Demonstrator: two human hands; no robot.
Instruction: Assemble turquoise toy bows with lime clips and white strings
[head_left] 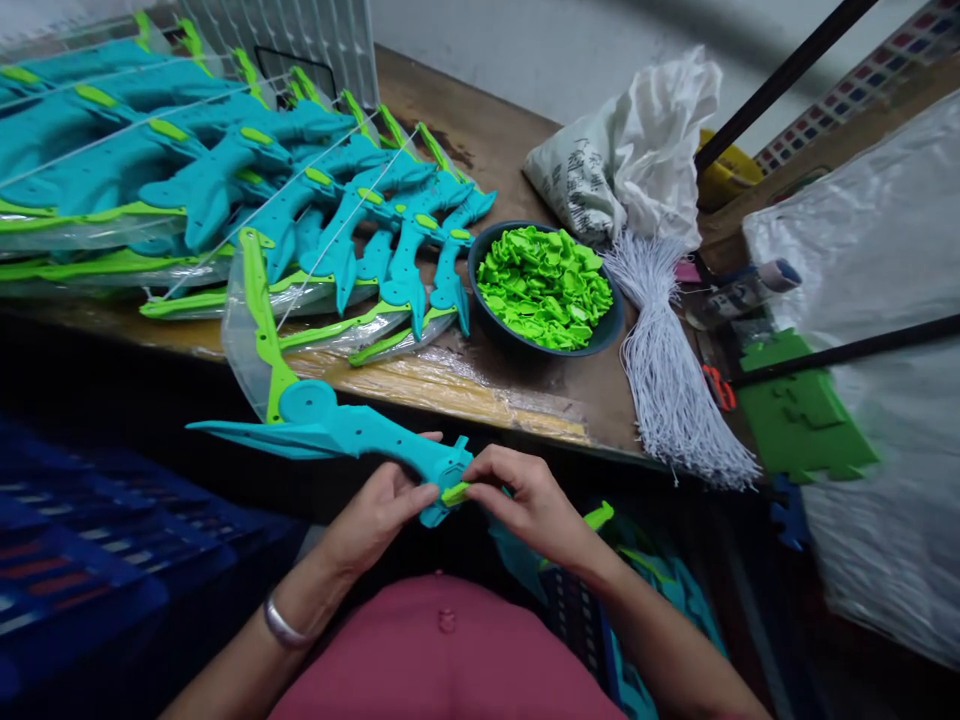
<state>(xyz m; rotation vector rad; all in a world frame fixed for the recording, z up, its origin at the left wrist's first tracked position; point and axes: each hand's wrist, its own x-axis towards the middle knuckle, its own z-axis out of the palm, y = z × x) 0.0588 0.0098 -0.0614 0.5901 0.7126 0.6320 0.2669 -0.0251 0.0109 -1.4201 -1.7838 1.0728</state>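
My left hand [379,510] is closed around a blue plastic toy bow [375,428], held tilted just in front of the table edge. The bow has a green limb [262,330] and a clear plastic sheet at its far left end. My right hand [529,500] pinches a small green plastic piece [455,493] between thumb and fingers. That piece is at the hollow in the bow's near right end; whether it is seated there I cannot tell. A dark bowl [611,335] heaped with similar green pieces [544,285] stands on the table beyond my hands.
Several strung toy bows [270,170] lie stacked on the table's left. To the right are a bundle of white cords [667,370], a white sack [592,170], red-handled scissors [720,388] and a green foam mat [802,420]. Blue crates [97,560] stand at lower left.
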